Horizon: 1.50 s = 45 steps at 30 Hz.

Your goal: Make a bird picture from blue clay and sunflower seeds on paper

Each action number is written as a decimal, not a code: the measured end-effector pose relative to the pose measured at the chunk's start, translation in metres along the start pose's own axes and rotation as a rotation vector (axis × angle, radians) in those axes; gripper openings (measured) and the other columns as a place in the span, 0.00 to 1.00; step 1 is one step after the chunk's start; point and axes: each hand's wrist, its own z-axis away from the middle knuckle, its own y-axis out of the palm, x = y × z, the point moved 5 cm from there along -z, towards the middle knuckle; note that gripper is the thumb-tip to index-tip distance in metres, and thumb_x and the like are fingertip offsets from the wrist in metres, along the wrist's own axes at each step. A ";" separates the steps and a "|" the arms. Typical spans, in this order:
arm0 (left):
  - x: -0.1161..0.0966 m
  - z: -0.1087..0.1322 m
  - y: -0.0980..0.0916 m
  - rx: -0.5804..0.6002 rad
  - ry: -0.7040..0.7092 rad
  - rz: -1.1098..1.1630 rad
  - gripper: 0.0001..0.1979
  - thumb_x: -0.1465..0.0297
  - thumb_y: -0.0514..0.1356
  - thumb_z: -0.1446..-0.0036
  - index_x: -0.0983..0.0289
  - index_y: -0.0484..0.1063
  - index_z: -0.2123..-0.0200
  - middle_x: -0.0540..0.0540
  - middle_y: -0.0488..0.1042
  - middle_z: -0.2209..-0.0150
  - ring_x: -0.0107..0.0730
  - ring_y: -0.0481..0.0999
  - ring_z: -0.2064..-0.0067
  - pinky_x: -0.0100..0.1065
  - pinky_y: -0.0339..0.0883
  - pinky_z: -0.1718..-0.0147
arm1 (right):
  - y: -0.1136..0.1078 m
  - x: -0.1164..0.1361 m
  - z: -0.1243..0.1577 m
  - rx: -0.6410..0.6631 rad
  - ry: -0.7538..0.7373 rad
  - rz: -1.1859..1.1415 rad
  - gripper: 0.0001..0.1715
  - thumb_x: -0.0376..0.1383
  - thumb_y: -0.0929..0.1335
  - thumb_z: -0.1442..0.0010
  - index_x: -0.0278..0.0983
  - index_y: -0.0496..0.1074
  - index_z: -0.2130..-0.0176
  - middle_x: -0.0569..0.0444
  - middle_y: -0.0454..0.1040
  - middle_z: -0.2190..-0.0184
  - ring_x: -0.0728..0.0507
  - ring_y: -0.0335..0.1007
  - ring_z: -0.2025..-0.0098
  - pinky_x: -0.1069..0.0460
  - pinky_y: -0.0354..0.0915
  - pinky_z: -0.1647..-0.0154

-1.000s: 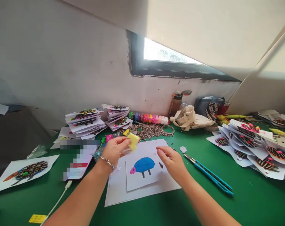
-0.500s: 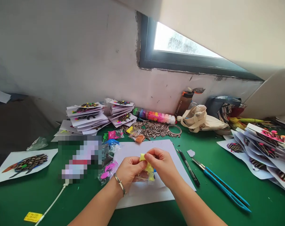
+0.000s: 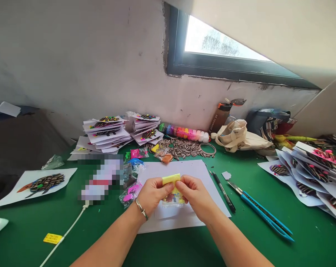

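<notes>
Between my two hands is a small clear plastic packet of yellow clay (image 3: 171,179), held up over the white paper (image 3: 190,168). My left hand (image 3: 153,193), with a metal bangle at the wrist, pinches the packet's left side between thumb and fingers. On the opposite side my right hand (image 3: 194,193) grips it in the same way, thumb in front. The lower part of the packet is see-through, and the paper shows under it. Bags of pink clay (image 3: 132,192) and blue clay (image 3: 136,162) lie left of my hands.
Behind the paper lie sunflower seeds (image 3: 181,147) and a roll of tape (image 3: 207,149). To the right are a black pen (image 3: 223,191) and blue tweezers (image 3: 263,211). Stacked seed pictures (image 3: 108,135) stand back left, more pictures (image 3: 309,172) at right. A white cable (image 3: 70,230) crosses the left side.
My right hand has shifted from the packet's top to its right side, and the yellow packet now faces me more squarely. The whole view has tilted slightly.
</notes>
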 end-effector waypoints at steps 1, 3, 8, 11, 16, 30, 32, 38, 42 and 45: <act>-0.002 0.000 0.001 0.002 0.020 -0.014 0.20 0.55 0.70 0.60 0.67 0.76 0.75 0.50 0.71 0.79 0.25 0.65 0.77 0.30 0.59 0.75 | -0.001 -0.001 -0.001 0.007 0.012 -0.015 0.17 0.45 0.68 0.45 0.35 0.65 0.76 0.61 0.60 0.82 0.52 0.52 0.79 0.56 0.50 0.78; -0.005 0.000 0.001 -0.004 0.049 -0.031 0.19 0.56 0.70 0.60 0.66 0.74 0.77 0.49 0.69 0.80 0.25 0.64 0.77 0.29 0.59 0.76 | -0.002 -0.003 -0.003 0.030 0.037 -0.047 0.16 0.44 0.69 0.46 0.35 0.66 0.74 0.61 0.62 0.81 0.52 0.54 0.78 0.56 0.52 0.77; -0.007 -0.003 -0.001 -0.050 0.064 -0.064 0.18 0.57 0.70 0.62 0.65 0.70 0.79 0.46 0.66 0.82 0.24 0.62 0.78 0.28 0.57 0.77 | 0.003 -0.002 -0.003 0.150 0.031 -0.011 0.20 0.48 0.65 0.41 0.34 0.70 0.73 0.58 0.63 0.78 0.51 0.54 0.76 0.55 0.53 0.76; -0.005 -0.003 -0.001 -0.059 0.068 -0.116 0.19 0.57 0.70 0.61 0.65 0.68 0.80 0.46 0.66 0.82 0.24 0.62 0.78 0.29 0.56 0.77 | 0.005 0.001 0.000 0.164 -0.003 0.025 0.21 0.47 0.64 0.40 0.34 0.70 0.73 0.57 0.63 0.77 0.51 0.54 0.75 0.54 0.52 0.77; -0.008 0.000 0.004 0.006 0.110 -0.096 0.17 0.59 0.69 0.60 0.64 0.67 0.80 0.45 0.63 0.81 0.23 0.60 0.77 0.27 0.54 0.77 | -0.002 0.001 0.000 0.154 0.002 0.029 0.17 0.46 0.68 0.44 0.34 0.71 0.71 0.58 0.63 0.77 0.51 0.54 0.74 0.54 0.53 0.74; -0.008 0.001 0.007 -0.005 0.196 0.010 0.16 0.59 0.70 0.57 0.65 0.72 0.75 0.46 0.67 0.79 0.23 0.62 0.76 0.27 0.57 0.76 | -0.002 0.005 0.004 0.141 -0.013 0.015 0.22 0.51 0.65 0.41 0.35 0.69 0.73 0.59 0.58 0.79 0.52 0.51 0.77 0.54 0.49 0.76; -0.009 0.001 0.005 -0.027 0.213 -0.010 0.17 0.59 0.70 0.57 0.65 0.69 0.78 0.45 0.65 0.81 0.21 0.60 0.78 0.26 0.56 0.78 | -0.002 0.002 0.003 0.165 -0.010 -0.002 0.24 0.52 0.63 0.39 0.35 0.69 0.72 0.57 0.62 0.78 0.51 0.56 0.76 0.53 0.53 0.74; -0.006 0.000 0.001 -0.040 0.187 -0.053 0.21 0.53 0.69 0.57 0.66 0.71 0.76 0.47 0.66 0.80 0.22 0.61 0.78 0.27 0.55 0.79 | 0.002 0.004 0.004 0.125 -0.059 0.019 0.24 0.49 0.66 0.41 0.35 0.63 0.78 0.60 0.58 0.81 0.52 0.51 0.78 0.54 0.49 0.77; -0.001 -0.001 0.006 0.039 0.163 -0.042 0.21 0.54 0.68 0.56 0.65 0.69 0.79 0.46 0.64 0.82 0.22 0.60 0.79 0.27 0.54 0.80 | 0.000 0.002 0.002 0.072 -0.067 0.025 0.25 0.50 0.68 0.44 0.36 0.61 0.79 0.62 0.54 0.82 0.53 0.44 0.79 0.54 0.43 0.78; 0.001 -0.003 0.005 0.024 0.163 0.020 0.17 0.60 0.70 0.56 0.65 0.69 0.77 0.46 0.65 0.81 0.22 0.61 0.79 0.26 0.55 0.80 | -0.006 -0.001 -0.001 0.017 -0.045 -0.042 0.25 0.53 0.66 0.43 0.36 0.62 0.78 0.61 0.56 0.82 0.53 0.48 0.79 0.55 0.46 0.78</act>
